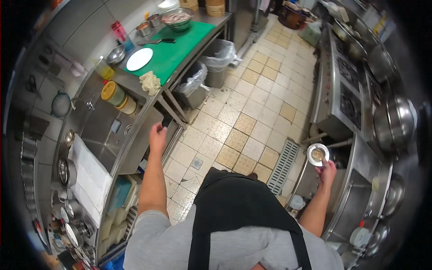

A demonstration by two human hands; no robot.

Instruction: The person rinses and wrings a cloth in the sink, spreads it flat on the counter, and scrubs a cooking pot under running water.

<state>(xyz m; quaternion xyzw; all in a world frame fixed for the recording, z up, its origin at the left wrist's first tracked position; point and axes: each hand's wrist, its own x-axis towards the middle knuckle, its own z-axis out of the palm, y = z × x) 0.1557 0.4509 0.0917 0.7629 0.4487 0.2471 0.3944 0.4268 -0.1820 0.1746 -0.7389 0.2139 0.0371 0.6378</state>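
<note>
My right hand (327, 173) grips the rim of a small white bowl (309, 158) out to my right, above the floor near the steel counter. Light brown, crumbly bits lie inside the bowl; their kind is too small to tell. Out in front on the left, my left hand (157, 135) hangs in the air with its fingers loosely bent and nothing visible in it. Nearest to it is the edge of the steel sink counter (143, 120). A crumpled pale cloth (150, 83) lies on the corner of the worktop beyond that hand.
A green cutting board (186, 47) carries a white plate (139, 59) and a knife (157, 41). Behind it stands a metal bowl of raw food (177, 19). Lined bins (216, 67) stand under the worktop. A stove (344, 85) runs along the right; a drain grate (283, 166) crosses the tiled floor.
</note>
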